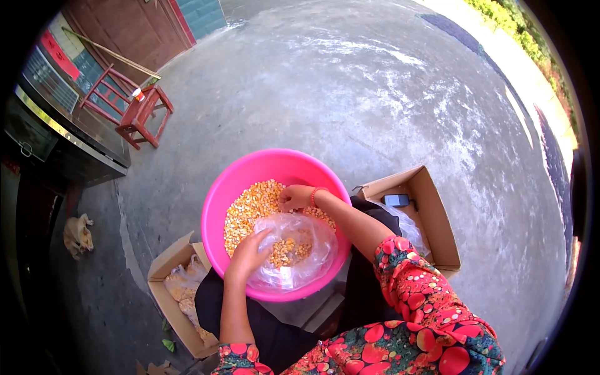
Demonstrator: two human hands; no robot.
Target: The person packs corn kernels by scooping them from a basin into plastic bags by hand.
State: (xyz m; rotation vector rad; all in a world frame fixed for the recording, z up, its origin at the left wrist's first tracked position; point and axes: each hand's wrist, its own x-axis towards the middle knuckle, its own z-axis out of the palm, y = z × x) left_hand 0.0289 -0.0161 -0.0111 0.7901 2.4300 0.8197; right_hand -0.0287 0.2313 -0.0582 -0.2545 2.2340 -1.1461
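A pink plastic basin (215, 187) in front of me holds loose yellow corn kernels (245, 209). Inside it, on the near side, lies a clear plastic bag (319, 234) with some kernels in it. My left hand (250, 253) grips the bag's left edge, its fingers partly hidden by the plastic. Over the kernels, just beyond the bag, my right hand (297, 198) has its fingers curled down among them. The fingertips are hard to see, but they look closed on kernels.
A cardboard box (164, 256) with bagged kernels stands to the left. Another box (437, 219), at right, holds a blue-grey device (396, 200) and clear plastic. A red chair (140, 115) stands far left, with a small animal (78, 236) lying nearer on the concrete floor (350, 100).
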